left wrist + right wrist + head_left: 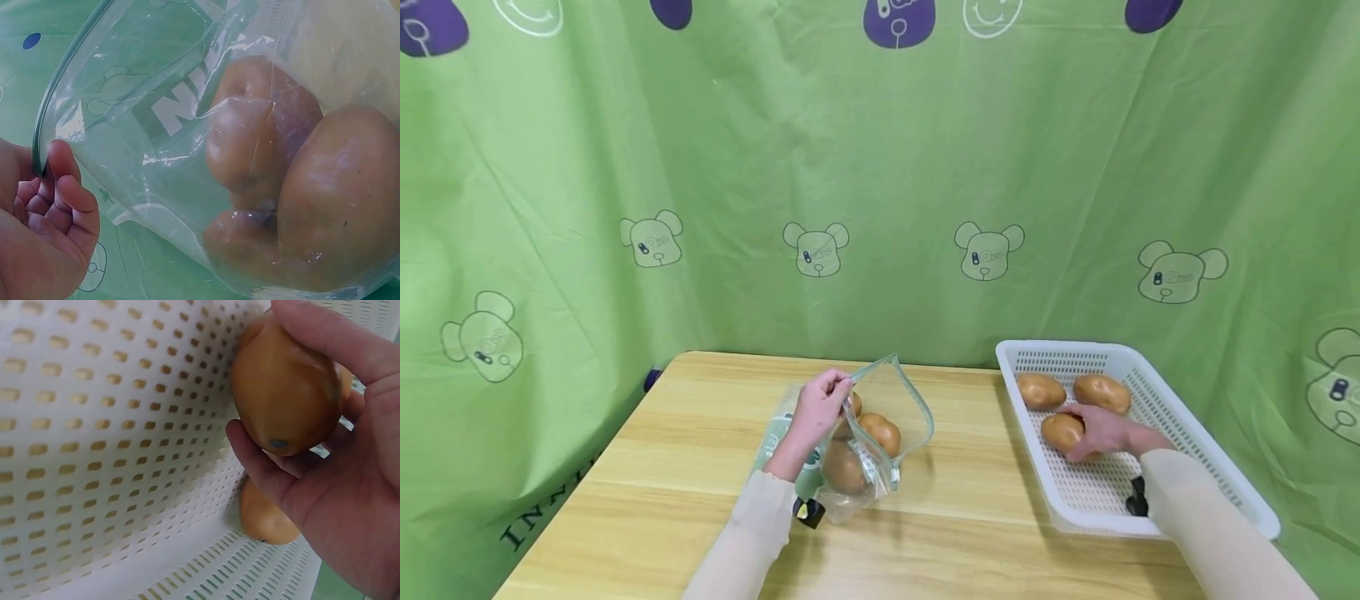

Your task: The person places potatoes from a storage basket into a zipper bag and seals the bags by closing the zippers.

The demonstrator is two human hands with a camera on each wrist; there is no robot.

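Note:
My left hand [817,408] pinches the upper edge of a clear zip bag [156,169] between thumb and fingertips, and the bag's mouth gapes toward the right. Several brown potatoes [880,433] lie inside, pressed against the plastic in the left wrist view. Over on the right, my right hand [1101,432] grips a potato [284,387] within a white perforated basket [1105,523]. Its thumb and fingers wrap opposite sides of that potato. Two more potatoes, one at left [1040,391] and one at right [1102,392], lie toward the basket's far end.
A wooden table [970,508] carries the bag and the basket, which stand apart. Behind it hangs a green curtain [895,167] with bear-head prints. Small black wrist devices show at the left wrist [808,512] and the right wrist [1137,497].

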